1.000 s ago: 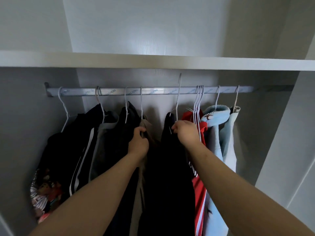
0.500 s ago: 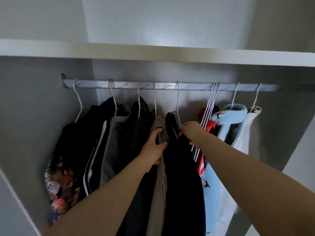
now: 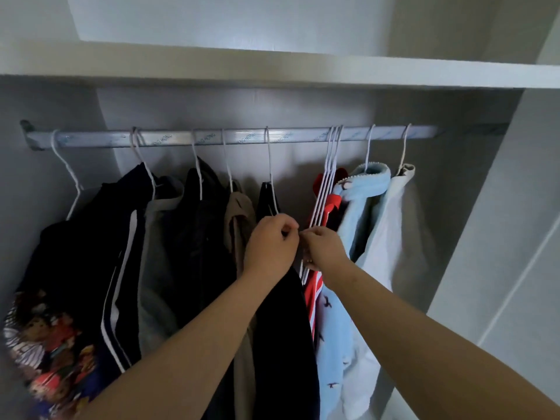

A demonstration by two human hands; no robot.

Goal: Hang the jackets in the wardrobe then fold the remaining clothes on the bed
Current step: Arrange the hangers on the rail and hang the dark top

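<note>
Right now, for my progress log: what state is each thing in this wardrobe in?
black jacket, hung on the silver metal rail, front pinched by both hands
left hand, pinching jacket near collar
right hand, pinching jacket front
bunch of white wire hangers, hooked on rail, apparently empty
light blue fleece garment, hanging

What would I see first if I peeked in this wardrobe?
The left hand and right hand pinch the black jacket at the middle of the rail. Next come the bright cartoon-print garment at bottom left and the light blue garment on the right.
</note>
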